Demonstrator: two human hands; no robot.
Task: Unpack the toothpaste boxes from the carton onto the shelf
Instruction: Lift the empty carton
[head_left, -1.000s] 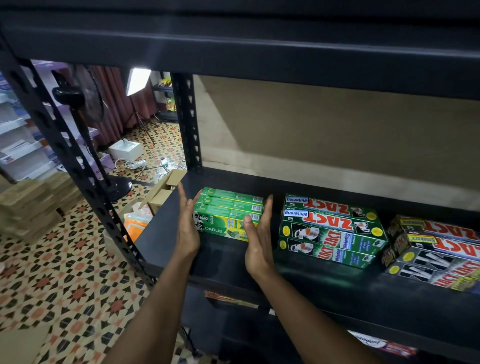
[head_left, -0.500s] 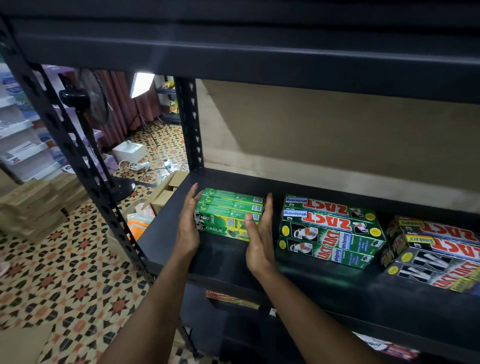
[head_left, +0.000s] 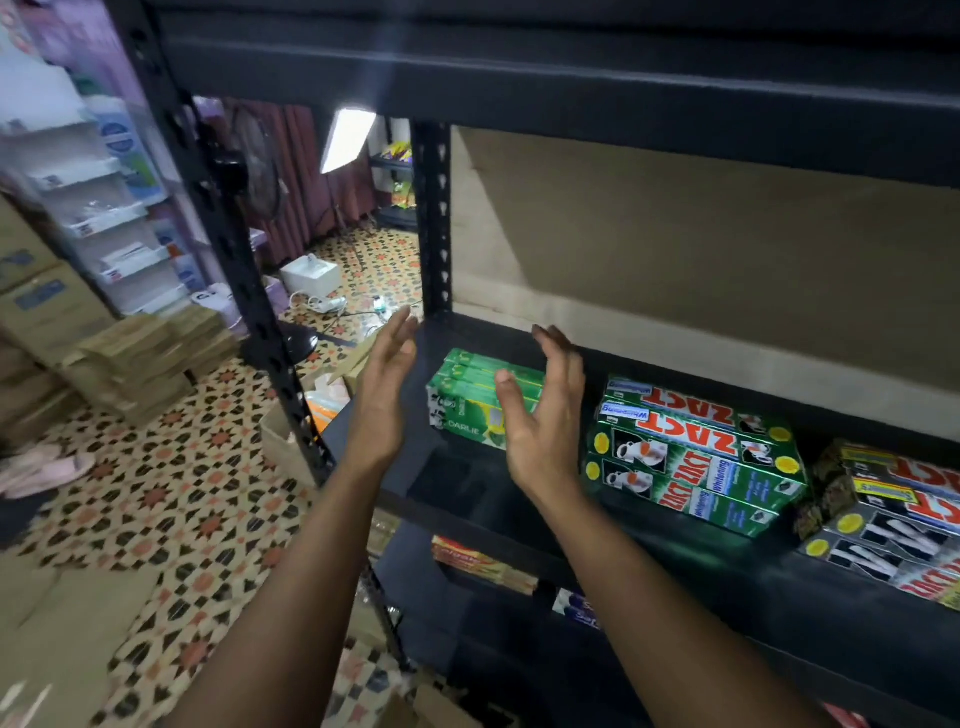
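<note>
A small stack of green Darlie toothpaste boxes (head_left: 467, 400) lies on the black shelf (head_left: 467, 499), near its left end. My left hand (head_left: 382, 395) hovers just left of the stack, fingers straight, touching nothing. My right hand (head_left: 545, 426) is raised in front of the stack's right end, fingers spread and relaxed, holding nothing; it hides part of the boxes. An open cardboard carton (head_left: 291, 431) stands on the floor left of the shelf post, partly hidden by the post and my left arm.
Right of the Darlie stack lie green Zact boxes (head_left: 696, 457) and, further right, black Zact boxes (head_left: 893, 514). A black upright post (head_left: 244, 291) frames the shelf's left side. More boxes sit on the lower shelf (head_left: 483, 564). Patterned floor, stacked cartons and a fan stand at left.
Both hands have come off the sides of the Darlie stack and lifted a little. The view has swung left and down.
</note>
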